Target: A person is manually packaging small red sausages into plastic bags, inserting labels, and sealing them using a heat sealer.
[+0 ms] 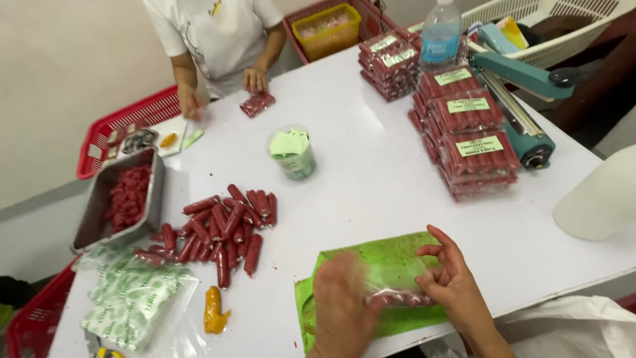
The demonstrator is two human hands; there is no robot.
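Note:
My left hand [341, 301] and my right hand [450, 275] both grip a clear plastic bag of red sausages [397, 292], which lies flat on a green cutting board [391, 262] at the near edge of the white table [371, 166]. The left hand is blurred. A loose heap of red sausages [222, 229] lies to the left of the board. Across the table another person's hands [255, 78] rest by a small pack of sausages [257, 103].
Stacks of labelled sausage packs [467, 136] and a teal heat sealer [523, 99] stand at right, a water bottle [440, 33] behind. A cup of labels [293, 154] is mid-table. A metal tray [119, 199], bags [132, 301] and red baskets [126, 122] sit left.

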